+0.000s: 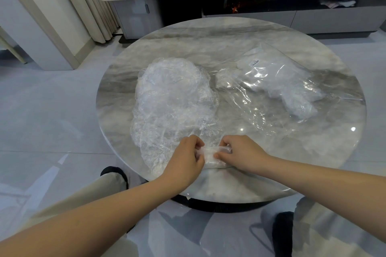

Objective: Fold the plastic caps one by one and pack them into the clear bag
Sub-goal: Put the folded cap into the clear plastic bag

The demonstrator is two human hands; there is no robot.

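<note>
Cap [211, 155], folded into a narrow strip, lies at the near edge of the round bench [229, 33], its long axis running left to right. The left hand [186, 157] pinches its left end and the right hand [238, 152] pinches its right end, fingers curled round the plastic. Just beyond, a loose heap of caps [173, 100] sits left of centre. The clear bag [277, 92] lies to the right, holding white folded caps.
</note>
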